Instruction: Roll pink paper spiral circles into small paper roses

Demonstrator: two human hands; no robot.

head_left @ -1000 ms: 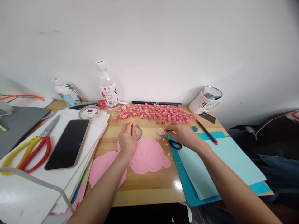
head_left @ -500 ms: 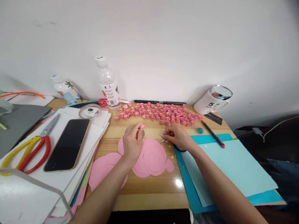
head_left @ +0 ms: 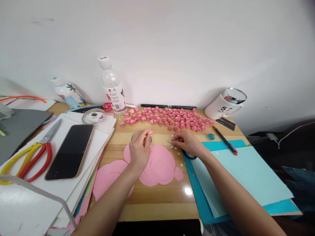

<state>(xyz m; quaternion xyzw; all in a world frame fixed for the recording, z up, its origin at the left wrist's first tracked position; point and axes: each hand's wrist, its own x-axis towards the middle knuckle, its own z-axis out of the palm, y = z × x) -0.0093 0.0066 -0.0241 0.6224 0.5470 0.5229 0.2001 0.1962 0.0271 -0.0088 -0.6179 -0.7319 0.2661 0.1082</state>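
My left hand [head_left: 139, 151] is closed in a pinch on a small pink rolled paper piece [head_left: 149, 132], held over a small clear round dish [head_left: 141, 135]. My right hand [head_left: 186, 143] is closed around small scissors [head_left: 172, 144] with black loops, whose blades point left. Both hands hover over a stack of pink paper circles [head_left: 158, 167] cut in spirals. Small white scraps lie by the right hand. Several finished pink paper roses [head_left: 169, 119] are spread in rows behind the hands.
A phone [head_left: 70, 151] and red-and-yellow scissors [head_left: 29, 157] lie on white sheets at the left. Two bottles [head_left: 113, 88], a tape roll [head_left: 94, 116], a black pen [head_left: 168, 107], a white mug [head_left: 223, 105], a red pen [head_left: 224, 140] and light blue paper sheets [head_left: 242, 177] surround the work area.
My left hand has lifted a pink rolled piece into view above the dish. My right hand has drawn in to the left and closed over the small scissors.
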